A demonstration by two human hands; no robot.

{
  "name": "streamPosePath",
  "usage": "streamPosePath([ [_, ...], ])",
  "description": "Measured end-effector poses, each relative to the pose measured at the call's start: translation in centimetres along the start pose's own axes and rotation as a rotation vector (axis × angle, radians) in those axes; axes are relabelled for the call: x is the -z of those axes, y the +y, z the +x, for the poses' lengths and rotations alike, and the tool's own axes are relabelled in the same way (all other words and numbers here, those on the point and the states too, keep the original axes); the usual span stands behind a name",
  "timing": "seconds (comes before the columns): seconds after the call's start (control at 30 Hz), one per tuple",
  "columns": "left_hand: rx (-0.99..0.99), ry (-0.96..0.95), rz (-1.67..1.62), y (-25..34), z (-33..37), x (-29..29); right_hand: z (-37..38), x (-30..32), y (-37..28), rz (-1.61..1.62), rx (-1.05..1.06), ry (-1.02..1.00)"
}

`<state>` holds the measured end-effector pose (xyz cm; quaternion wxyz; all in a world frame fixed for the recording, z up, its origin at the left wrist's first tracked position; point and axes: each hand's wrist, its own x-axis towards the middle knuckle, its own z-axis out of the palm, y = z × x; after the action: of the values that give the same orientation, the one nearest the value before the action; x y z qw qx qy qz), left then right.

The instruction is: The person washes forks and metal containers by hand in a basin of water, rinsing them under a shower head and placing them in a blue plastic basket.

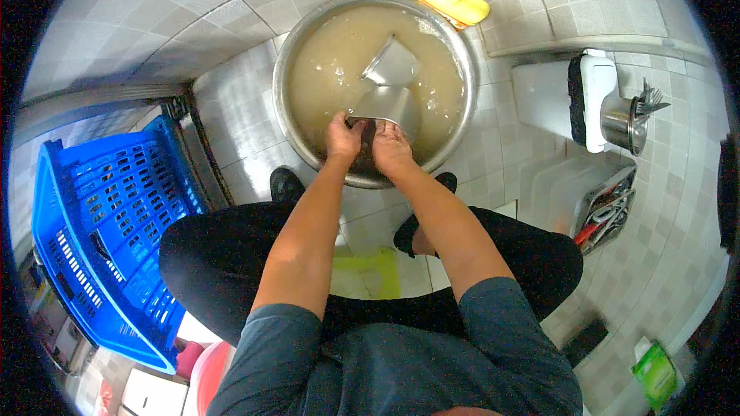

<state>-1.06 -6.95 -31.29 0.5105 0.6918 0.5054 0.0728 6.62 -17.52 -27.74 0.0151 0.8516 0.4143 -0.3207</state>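
Head view: left hand (344, 137) and right hand (392, 147) gripped a pot (385, 102) by its rim, in the basin (282, 108); washing seemed underway; next likely called for steady turning.

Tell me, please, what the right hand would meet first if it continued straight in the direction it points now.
The right hand would most likely meet the tilted metal container right at its fingertips, though exact depth is unclear from this view.

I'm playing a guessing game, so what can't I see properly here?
All in the head view:
Bottom of the round silver metal basin: hidden by cloudy brown water.
Underside of the farther silver metal pot: same water.
Round pink plastic tub: partly hidden behind the blue-grey sleeve.
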Motion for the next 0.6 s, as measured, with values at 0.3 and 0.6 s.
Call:
streamPosePath([
  [0.3, 0.019, 0.005, 0.283, -1.0, 0.3, 0.3, 1.2, -3.0, -0.6, -0.014, -0.021, -0.145],
  [0.6, -0.069, -0.148, 0.444, 0.9, 0.7, 2.0, 1.9, -1.8, -0.6, 0.711, 0.0, -0.197],
])
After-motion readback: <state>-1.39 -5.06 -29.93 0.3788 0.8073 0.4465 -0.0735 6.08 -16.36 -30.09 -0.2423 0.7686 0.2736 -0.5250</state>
